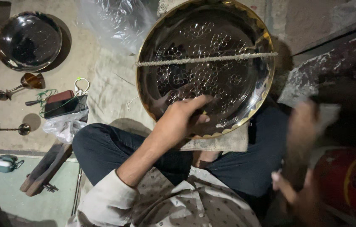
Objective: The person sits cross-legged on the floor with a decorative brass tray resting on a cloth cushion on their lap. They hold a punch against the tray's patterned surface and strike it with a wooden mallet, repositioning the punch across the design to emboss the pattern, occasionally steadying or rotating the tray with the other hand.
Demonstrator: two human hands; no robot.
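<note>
Two hands are showing. Our left hand (182, 120) is gripping the lower rim of the large engraved brass tray (253, 33), thumb lying on its inner face, steadying it on a block over our lap. A rope (207, 59) is crossing the tray. Our right hand (302, 130) is blurring near a pale cloth (327, 115); we cannot tell its grip.

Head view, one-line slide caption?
Left hand steadies a large engraved metal plate on the lap; right hand blurred beside it.
</note>
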